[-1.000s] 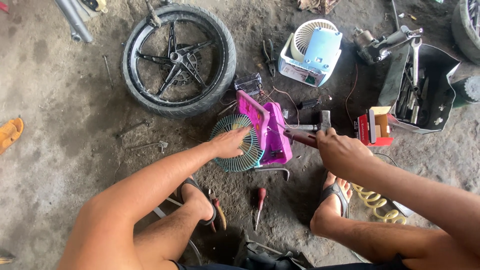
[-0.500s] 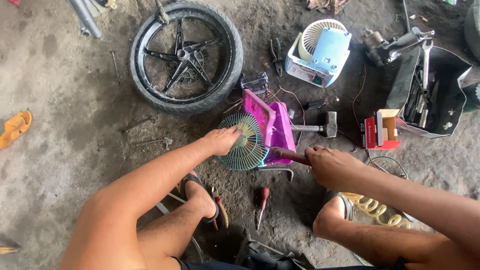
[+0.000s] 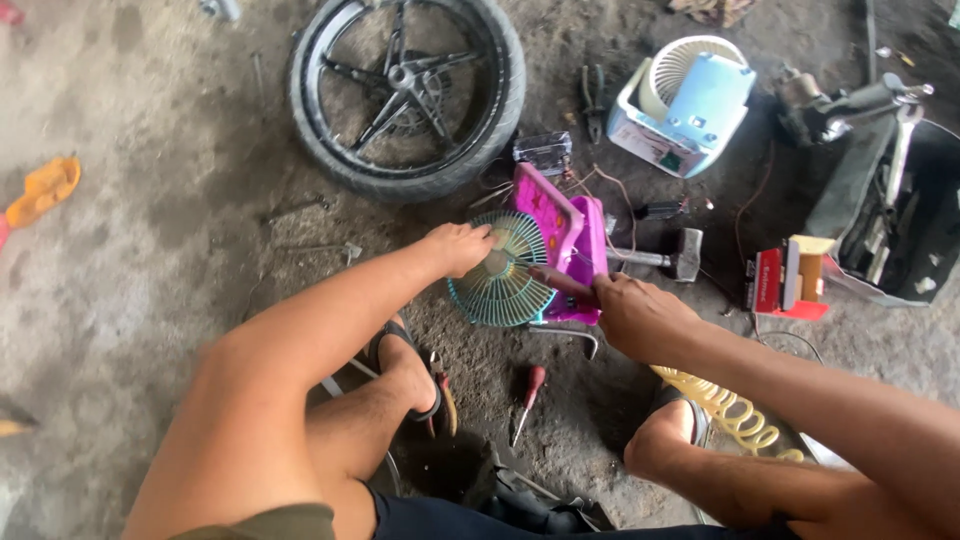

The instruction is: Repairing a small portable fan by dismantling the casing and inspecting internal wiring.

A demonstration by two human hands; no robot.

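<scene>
A small pink fan (image 3: 575, 240) with a teal wire grille (image 3: 500, 290) lies on the dirt floor in front of me. My left hand (image 3: 460, 247) rests on top of the grille, fingers curled over its hub. My right hand (image 3: 640, 315) grips a dark-handled tool (image 3: 560, 282) whose tip points at the pink body beside the grille. A hammer (image 3: 670, 258) lies just behind the fan, with loose wires around it.
A black motorcycle wheel (image 3: 405, 90) lies at the back. A white and blue fan (image 3: 685, 105) sits behind right, a red box (image 3: 785, 285) and dark parts bin (image 3: 900, 220) at right. A red-handled screwdriver (image 3: 527, 395) and yellow coiled hose (image 3: 730, 415) lie near my feet.
My right hand moved left and down from the hammer area to the fan, bringing the tool tip to the pink body. My left hand stayed on the grille.
</scene>
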